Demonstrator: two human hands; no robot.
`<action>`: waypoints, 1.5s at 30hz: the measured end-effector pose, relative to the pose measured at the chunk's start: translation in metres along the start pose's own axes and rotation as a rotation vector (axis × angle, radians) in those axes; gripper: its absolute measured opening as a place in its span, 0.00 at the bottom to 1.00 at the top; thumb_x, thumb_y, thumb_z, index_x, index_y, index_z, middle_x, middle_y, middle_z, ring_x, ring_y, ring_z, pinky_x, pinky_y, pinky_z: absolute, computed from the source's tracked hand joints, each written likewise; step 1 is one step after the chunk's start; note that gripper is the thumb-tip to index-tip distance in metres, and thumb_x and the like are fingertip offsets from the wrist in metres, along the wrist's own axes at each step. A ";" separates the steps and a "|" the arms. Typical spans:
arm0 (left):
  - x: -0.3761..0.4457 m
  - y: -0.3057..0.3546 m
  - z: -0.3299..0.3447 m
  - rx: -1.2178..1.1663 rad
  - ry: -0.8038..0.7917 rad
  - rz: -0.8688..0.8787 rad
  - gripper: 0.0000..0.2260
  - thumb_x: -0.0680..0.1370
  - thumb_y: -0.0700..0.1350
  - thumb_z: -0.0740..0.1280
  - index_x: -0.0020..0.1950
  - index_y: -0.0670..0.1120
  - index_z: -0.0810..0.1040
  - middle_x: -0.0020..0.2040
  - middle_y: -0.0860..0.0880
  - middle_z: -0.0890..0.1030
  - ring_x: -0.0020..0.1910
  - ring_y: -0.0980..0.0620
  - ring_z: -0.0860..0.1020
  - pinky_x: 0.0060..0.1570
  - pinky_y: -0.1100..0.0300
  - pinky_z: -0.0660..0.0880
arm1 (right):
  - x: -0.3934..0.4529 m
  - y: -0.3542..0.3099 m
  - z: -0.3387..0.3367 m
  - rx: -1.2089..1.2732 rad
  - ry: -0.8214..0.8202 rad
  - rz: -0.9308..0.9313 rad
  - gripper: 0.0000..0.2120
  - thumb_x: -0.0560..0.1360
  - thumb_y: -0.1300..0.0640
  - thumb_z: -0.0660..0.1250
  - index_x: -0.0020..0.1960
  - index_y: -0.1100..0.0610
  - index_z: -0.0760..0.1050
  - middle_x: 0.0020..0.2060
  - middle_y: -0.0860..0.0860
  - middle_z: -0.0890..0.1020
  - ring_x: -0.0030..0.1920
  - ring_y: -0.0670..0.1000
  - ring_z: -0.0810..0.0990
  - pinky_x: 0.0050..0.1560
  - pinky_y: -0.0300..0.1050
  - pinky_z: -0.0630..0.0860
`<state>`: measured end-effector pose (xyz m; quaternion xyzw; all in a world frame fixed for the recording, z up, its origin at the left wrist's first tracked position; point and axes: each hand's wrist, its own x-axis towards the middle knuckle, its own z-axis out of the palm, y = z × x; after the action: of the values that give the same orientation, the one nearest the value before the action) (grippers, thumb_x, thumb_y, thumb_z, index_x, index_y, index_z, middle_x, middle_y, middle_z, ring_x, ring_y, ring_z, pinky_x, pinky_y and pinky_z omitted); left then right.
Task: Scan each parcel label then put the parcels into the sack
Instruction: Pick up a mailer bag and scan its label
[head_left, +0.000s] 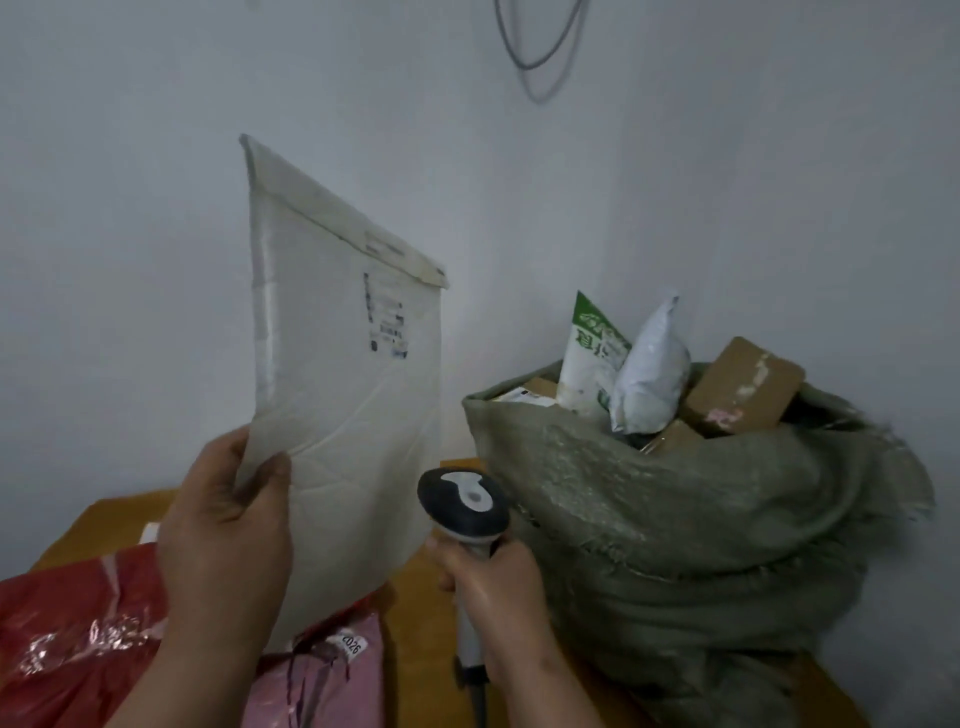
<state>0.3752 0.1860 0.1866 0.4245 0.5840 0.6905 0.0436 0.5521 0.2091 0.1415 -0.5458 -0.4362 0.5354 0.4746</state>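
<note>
Parcels: red plastic parcel (67, 634) lies at far left on the wooden table (415, 623), w/ a pink parcel (332, 675) just beside it on its right, a small sticker w/ digits on the pink one's top edge. Left hand (223, 545) is above both, thumb on the near face & fingers behind, pinching the lower left corner of a white padded mailer (343, 389). Mailer is held up in the air, tilted, flap end at top, its label (385, 317) facing the camera in the upper right part; print too blurred to read. Right of the mailer's bottom edge, right hand (498, 597) is wrapped around the handle of a barcode scanner (464, 501), dark head w/ grey top pointing up twd the mailer, near but not touching it. Far right: green woven sack (701, 519) sits on the table by the wall, mouth open, packed full. Sticking out the top: green-white pouch (589, 364), grey-white poly bag (649, 379), brown cardboard box (743, 384), more boxes lower down.
</note>
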 end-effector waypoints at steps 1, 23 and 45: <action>-0.002 0.008 0.005 -0.021 -0.011 0.021 0.11 0.74 0.52 0.65 0.56 0.59 0.78 0.43 0.68 0.81 0.41 0.67 0.79 0.39 0.60 0.74 | -0.004 -0.002 -0.006 0.002 0.023 -0.024 0.05 0.70 0.57 0.77 0.45 0.54 0.83 0.31 0.46 0.82 0.35 0.44 0.80 0.35 0.35 0.75; 0.042 0.143 0.234 -0.263 0.196 0.061 0.08 0.75 0.40 0.66 0.42 0.54 0.76 0.35 0.62 0.77 0.36 0.64 0.76 0.41 0.72 0.71 | 0.069 -0.097 -0.175 0.215 0.079 -0.281 0.04 0.68 0.56 0.79 0.40 0.50 0.85 0.34 0.51 0.86 0.35 0.48 0.83 0.39 0.46 0.78; -0.025 0.041 0.390 -0.154 -0.390 -0.368 0.10 0.80 0.36 0.57 0.56 0.45 0.76 0.44 0.46 0.77 0.44 0.45 0.74 0.47 0.53 0.72 | 0.139 -0.079 -0.248 0.158 0.295 -0.163 0.10 0.67 0.53 0.78 0.44 0.57 0.83 0.30 0.50 0.84 0.30 0.45 0.82 0.37 0.45 0.75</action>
<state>0.6576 0.4598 0.1917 0.4318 0.5776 0.6186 0.3119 0.8083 0.3464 0.1895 -0.5422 -0.3612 0.4417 0.6168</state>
